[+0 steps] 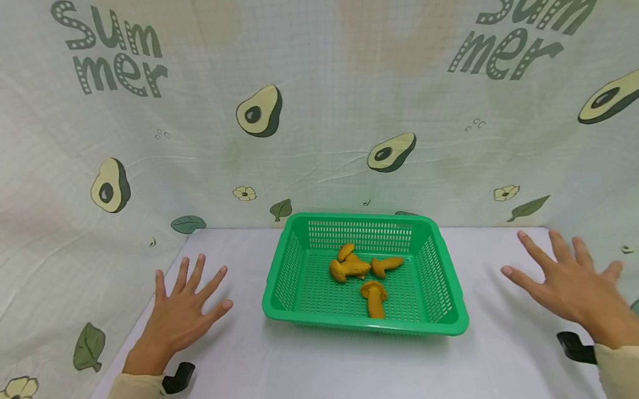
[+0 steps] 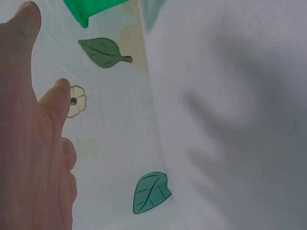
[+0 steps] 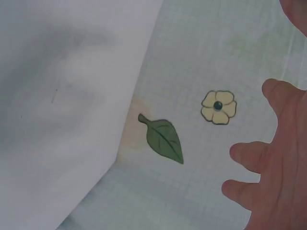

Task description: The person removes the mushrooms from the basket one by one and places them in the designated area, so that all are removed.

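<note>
Green basket [image 1: 364, 321] sits mid-table on the white tabletop [image 1: 309, 370], four yellow-brown toy mushrooms [image 1: 362, 274] inside (three bunched near the back, one lying alone toward the front wall). Left hand [image 1: 183, 313] is left of the basket, fingers spread, grasping nothing. Right hand [image 1: 572, 282] is well off to the right, also splayed and released. Neither touches the basket. Avocado-print cloth [image 1: 259, 110] hangs behind and on both sides.
</note>
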Tool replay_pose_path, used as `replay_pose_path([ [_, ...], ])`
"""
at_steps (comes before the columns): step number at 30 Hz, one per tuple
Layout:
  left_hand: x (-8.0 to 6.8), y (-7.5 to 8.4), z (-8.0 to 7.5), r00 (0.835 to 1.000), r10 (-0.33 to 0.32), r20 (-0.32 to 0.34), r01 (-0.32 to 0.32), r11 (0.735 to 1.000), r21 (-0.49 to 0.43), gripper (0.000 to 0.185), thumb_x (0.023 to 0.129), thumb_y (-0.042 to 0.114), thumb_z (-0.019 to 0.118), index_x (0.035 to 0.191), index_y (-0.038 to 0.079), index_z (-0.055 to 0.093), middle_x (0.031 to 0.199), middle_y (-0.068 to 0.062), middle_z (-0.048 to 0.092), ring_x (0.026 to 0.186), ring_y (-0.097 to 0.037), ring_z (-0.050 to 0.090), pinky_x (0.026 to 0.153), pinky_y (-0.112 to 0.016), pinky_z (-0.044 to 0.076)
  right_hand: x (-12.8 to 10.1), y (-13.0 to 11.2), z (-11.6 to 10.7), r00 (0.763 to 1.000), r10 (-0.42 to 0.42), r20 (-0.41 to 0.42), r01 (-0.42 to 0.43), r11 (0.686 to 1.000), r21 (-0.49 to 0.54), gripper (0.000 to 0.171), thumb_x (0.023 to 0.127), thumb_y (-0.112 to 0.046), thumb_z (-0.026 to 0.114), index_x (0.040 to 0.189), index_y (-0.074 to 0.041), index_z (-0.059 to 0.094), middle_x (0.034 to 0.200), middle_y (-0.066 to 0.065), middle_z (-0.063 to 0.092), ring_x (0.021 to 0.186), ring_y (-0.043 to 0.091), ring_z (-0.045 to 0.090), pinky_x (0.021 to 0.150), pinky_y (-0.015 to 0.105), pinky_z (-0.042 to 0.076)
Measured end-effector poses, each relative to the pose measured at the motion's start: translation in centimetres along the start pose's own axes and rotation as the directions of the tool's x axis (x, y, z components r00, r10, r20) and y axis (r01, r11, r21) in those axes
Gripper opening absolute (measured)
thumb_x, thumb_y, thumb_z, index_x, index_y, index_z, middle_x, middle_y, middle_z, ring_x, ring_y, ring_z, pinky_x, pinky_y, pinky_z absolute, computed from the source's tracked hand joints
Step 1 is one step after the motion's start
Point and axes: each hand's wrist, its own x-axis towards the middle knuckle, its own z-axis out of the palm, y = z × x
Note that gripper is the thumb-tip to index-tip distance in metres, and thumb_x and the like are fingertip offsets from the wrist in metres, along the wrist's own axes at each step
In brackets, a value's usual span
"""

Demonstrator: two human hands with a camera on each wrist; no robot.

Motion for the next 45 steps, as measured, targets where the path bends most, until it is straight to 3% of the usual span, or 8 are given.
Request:
replay_pose_path([
  [12,0.2,0.6,0.0,1.000,-0.010,0.008,0.010,1.000,0.012,0.076,0.094,0.067,0.048,0.158,0.028,0.034,0.166,-0.017,0.011,0.150,-0.039,-0.012,0.105,-0.068,-0.023,0.3,-1.3,-0.1,0.999,-0.044,-0.004,0.044,0.999,-0.002,0.089,0.094,-0.075,0.041,0.162,-0.030,0.006,0.160,0.034,0.001,0.140,0.062,-0.001,0.087,0.089,-0.005],
  [19,0.5,1.1,-0.2,1.000,0.002,0.002,-0.002,1.000,0.005,0.074,0.097,0.068,0.043,0.158,0.028,0.034,0.164,-0.016,0.021,0.151,-0.042,0.008,0.105,-0.072,-0.019,0.5,-1.8,0.5,0.998,-0.063,-0.017,0.063,0.997,0.037,0.091,0.093,-0.074,0.044,0.163,-0.029,0.007,0.159,0.035,0.003,0.140,0.062,0.000,0.088,0.089,-0.007],
  [27,1.1,2.0,0.5,0.999,-0.018,-0.048,0.009,0.984,-0.178,0.065,0.101,0.055,0.047,0.158,0.025,0.035,0.160,-0.018,0.031,0.143,-0.042,0.029,0.108,-0.075,-0.006,0.8,-2.3,0.5,0.996,-0.093,-0.001,0.093,0.991,0.098,0.087,0.096,-0.068,0.046,0.163,-0.025,0.010,0.159,0.035,0.010,0.139,0.060,0.010,0.089,0.088,0.002],
  [38,0.9,2.6,1.6,0.997,-0.013,-0.077,-0.008,0.964,-0.267,0.059,0.103,0.049,0.047,0.153,0.018,0.046,0.154,-0.017,0.042,0.139,-0.043,0.036,0.107,-0.075,0.013,1.6,-3.8,0.5,0.990,-0.144,0.003,0.141,0.975,0.174,0.081,0.099,-0.062,0.048,0.162,-0.019,0.021,0.156,0.032,0.027,0.132,0.061,0.029,0.093,0.081,0.020],
  [45,1.2,3.5,2.4,0.993,0.015,-0.119,-0.058,0.928,-0.369,0.053,0.105,0.044,0.047,0.149,0.015,0.051,0.149,-0.017,0.048,0.137,-0.041,0.041,0.106,-0.071,0.024,1.8,-4.0,0.4,0.986,-0.159,0.042,0.142,0.953,0.266,0.080,0.099,-0.060,0.050,0.162,-0.018,0.022,0.157,0.029,0.027,0.134,0.059,0.029,0.098,0.077,0.024],
])
